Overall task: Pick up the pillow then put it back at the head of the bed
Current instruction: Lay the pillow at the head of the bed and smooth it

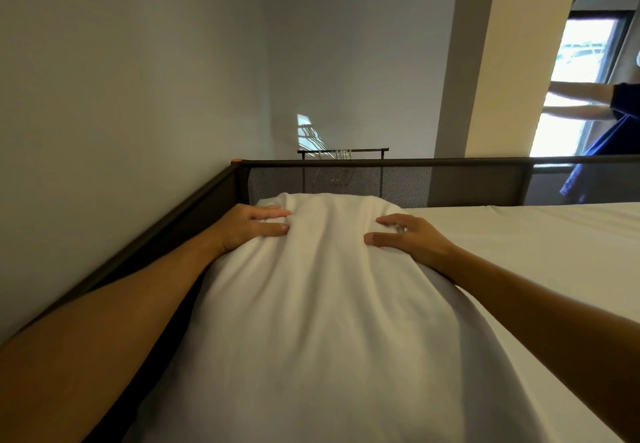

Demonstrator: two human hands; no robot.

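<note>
A long white pillow (311, 304) lies lengthwise along the left side of the bed, its far end close to the dark mesh end panel (408, 183). My left hand (249, 226) rests on the pillow's far left side, fingers laid over the fabric. My right hand (405, 238) presses on its far right side, fingers spread flat. Both arms reach forward along the pillow's flanks. The white mattress sheet (536, 252) spreads out to the right of the pillow.
A dark metal side rail (156, 231) runs along the wall on the left. Beyond the end panel stands a black clothes rack with hangers (343, 153). Another person's arms and a blue cloth (602, 138) show at the window, far right.
</note>
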